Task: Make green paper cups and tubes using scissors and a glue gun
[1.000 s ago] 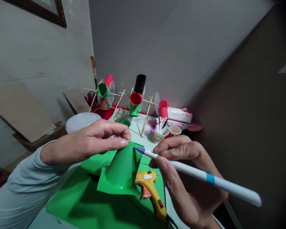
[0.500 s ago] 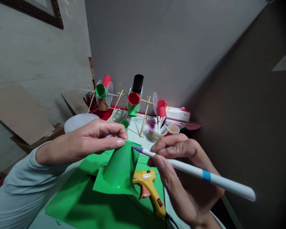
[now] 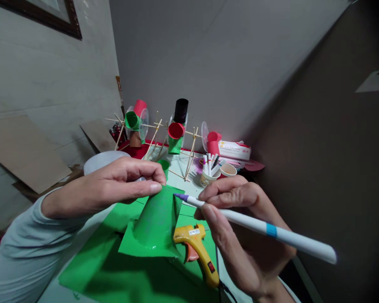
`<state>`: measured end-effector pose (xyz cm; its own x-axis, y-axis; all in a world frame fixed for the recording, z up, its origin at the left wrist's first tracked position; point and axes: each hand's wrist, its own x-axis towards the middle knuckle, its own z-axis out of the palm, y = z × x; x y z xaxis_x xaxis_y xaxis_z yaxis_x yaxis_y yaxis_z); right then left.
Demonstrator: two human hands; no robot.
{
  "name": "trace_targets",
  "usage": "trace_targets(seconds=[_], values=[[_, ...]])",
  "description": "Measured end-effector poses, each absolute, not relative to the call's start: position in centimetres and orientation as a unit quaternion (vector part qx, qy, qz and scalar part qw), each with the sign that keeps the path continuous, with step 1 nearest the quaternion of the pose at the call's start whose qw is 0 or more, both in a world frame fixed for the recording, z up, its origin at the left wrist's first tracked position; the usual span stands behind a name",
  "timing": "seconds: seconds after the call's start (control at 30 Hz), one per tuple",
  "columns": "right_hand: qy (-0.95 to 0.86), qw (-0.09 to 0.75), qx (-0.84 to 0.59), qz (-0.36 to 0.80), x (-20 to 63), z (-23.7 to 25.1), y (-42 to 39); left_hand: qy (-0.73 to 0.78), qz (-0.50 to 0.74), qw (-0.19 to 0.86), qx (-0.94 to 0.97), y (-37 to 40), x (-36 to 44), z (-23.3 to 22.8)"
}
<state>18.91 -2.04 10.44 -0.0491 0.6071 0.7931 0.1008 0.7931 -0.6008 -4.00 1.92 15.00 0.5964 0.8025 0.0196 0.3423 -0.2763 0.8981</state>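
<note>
A green paper tube point(image 3: 158, 219) with square green paper pieces at its ends is tilted in front of me. My left hand point(image 3: 129, 181) pinches the upper edge of its top piece between thumb and fingers. My right hand point(image 3: 240, 227) grips a white marker pen point(image 3: 255, 225) with a blue band. Its purple tip points left and meets or nearly meets the paper near the tube's rim; contact is hard to tell. Below the marker, a yellow hot glue gun point(image 3: 197, 248) lies on a large green sheet point(image 3: 113, 269).
Behind my hands stand wooden-stick frames point(image 3: 191, 158) carrying clear discs and coloured paper cups point(image 3: 176, 131). A paper cup of markers point(image 3: 207, 180), another cup point(image 3: 229, 169) and a white tissue pack point(image 3: 235, 150) are at the back right. A whitish round lid point(image 3: 104, 160) lies behind my left hand.
The green tube and my left hand have shifted slightly left, and the tube's lower end tilts a little. The marker stays at nearly the same spot on the paper.
</note>
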Motion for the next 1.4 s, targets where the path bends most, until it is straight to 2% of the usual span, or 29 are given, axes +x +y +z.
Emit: trace_targets(seconds=[0.5,0.7,0.83,0.9,1.13,1.4], values=[[-0.705,0.635,-0.245,0.198,19.2,10.5,-1.8,0.374,0.246,0.505,0.738,2.0,-4.2,14.9],[-0.685,0.665,-0.245,0.169,19.2,10.9,-1.4,0.374,0.248,0.529,0.72,1.9,-4.4,14.8],[-0.662,0.682,-0.233,0.207,19.8,11.1,-1.4,0.365,0.259,0.558,0.699,2.0,-4.5,14.6],[-0.681,0.651,-0.244,0.227,20.2,11.1,-1.3,0.357,0.26,0.573,0.69,2.1,-4.4,14.6],[-0.822,0.461,-0.278,0.188,20.3,11.7,-0.5,0.343,0.279,0.595,0.672,1.8,-4.3,14.6],[-0.827,0.433,-0.289,0.213,20.3,11.9,-0.7,0.357,0.273,0.56,0.696,2.0,-3.9,14.7]])
